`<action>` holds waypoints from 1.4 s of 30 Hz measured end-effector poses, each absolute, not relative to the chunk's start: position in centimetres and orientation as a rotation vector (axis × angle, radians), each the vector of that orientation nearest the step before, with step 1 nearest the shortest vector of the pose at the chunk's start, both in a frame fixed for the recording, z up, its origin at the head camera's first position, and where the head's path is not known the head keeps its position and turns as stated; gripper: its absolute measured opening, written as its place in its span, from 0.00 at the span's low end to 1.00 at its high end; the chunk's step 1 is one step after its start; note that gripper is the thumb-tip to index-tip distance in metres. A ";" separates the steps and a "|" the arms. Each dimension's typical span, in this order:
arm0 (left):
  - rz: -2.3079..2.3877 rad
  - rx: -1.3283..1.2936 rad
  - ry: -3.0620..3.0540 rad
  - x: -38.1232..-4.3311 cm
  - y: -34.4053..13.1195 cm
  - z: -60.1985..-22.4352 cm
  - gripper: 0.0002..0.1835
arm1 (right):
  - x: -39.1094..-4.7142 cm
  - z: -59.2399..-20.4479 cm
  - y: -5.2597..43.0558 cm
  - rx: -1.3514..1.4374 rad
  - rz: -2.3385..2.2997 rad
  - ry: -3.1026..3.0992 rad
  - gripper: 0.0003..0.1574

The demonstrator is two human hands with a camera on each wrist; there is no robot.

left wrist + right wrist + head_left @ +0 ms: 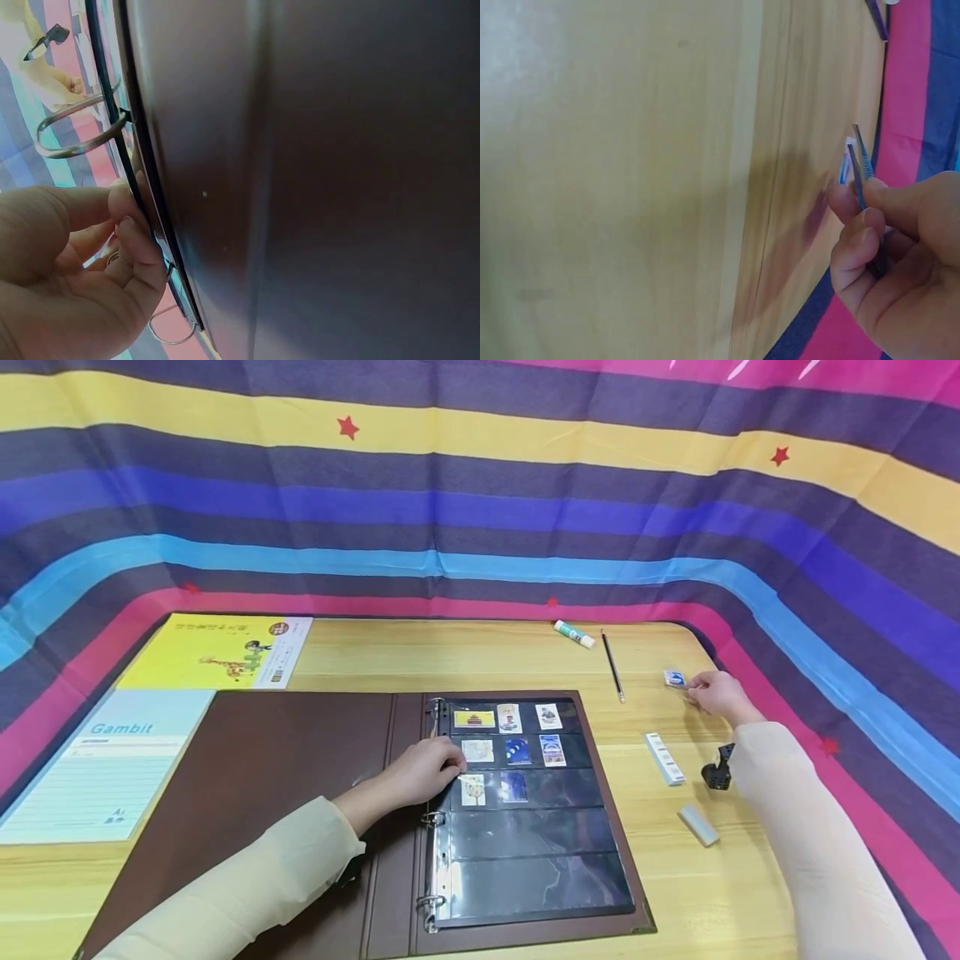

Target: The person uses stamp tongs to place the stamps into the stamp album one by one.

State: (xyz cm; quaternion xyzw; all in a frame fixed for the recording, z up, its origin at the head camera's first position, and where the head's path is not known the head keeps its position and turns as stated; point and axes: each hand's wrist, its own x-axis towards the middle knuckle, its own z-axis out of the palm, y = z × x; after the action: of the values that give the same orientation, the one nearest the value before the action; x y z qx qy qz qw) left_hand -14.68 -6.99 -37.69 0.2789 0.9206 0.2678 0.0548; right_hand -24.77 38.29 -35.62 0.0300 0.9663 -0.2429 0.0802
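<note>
A brown stamp album (300,735) lies spread on the table, its black pocket page (532,835) held by metal rings. Several stamps (517,750) fill the upper rows. My left hand (412,774) rests over the page's left side, thumb and curled fingers pinching at the edge of a pocket beside a tree stamp (472,790). In the left wrist view that hand (97,262) is at the black page edge. Far to the right, my right hand (720,695) holds metal tweezers (860,169). Their tips, slightly apart, overlap a small blue-and-white stamp (674,677) on the table.
A glue stick (574,634) and pencil (612,666) lie behind the album. Right of it are a white printed strip (664,759), a grey block (698,825) and a small black object (717,768) near my sleeve. A yellow book (217,652) and Gambit notebook (105,764) lie left.
</note>
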 end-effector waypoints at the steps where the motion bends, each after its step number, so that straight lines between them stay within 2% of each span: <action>1: 0.814 0.845 2.795 -14.7 -7.0 -37.7 0.04 | -24.6 -35.6 38.3 0.080 -0.723 2.879 0.17; 12: 0.814 0.828 2.798 -14.5 -7.1 -37.7 0.04 | -22.6 -36.0 39.4 -0.089 -0.661 2.868 0.12; 20: 0.816 0.832 2.805 -14.5 -7.2 -37.7 0.04 | -21.3 -36.3 40.2 0.071 -0.747 2.893 0.20; 35: 0.817 0.856 2.803 -14.6 -7.0 -37.6 0.04 | -21.1 -37.0 39.9 0.145 -0.651 3.078 0.11; 42: 0.827 0.846 2.794 -14.6 -7.0 -37.6 0.04 | -20.9 -36.9 40.1 0.181 -0.669 3.085 0.11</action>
State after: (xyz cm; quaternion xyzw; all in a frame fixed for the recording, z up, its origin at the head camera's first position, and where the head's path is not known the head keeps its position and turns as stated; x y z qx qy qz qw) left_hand -14.57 -6.99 -37.55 0.2783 0.9196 0.2721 0.0539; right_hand -20.87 40.09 -36.88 0.0572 0.9756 -0.2116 -0.0102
